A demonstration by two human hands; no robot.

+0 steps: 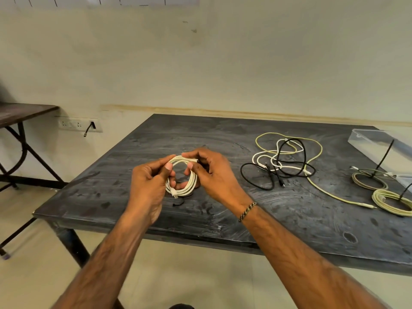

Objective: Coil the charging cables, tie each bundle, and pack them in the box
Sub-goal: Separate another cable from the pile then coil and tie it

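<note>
Both hands hold a coiled white cable [192,181] just above the dark table [223,208]. My left hand [151,184] grips the coil's left side, fingers through the loop. At the top right of the coil, my right hand [211,172] pinches the strands. A black tie [178,203] lies on the table below the coil. To the right lies a tangle of loose cables [287,161], yellow, white and black. Two tied coils, a grey one [367,180] and a yellow one [392,202], rest near the clear plastic box [374,146] at the far right.
A second dark table [22,112] with metal legs stands at the left. A wall socket strip [78,124] sits low on the wall behind. The table's near edge runs just below my wrists.
</note>
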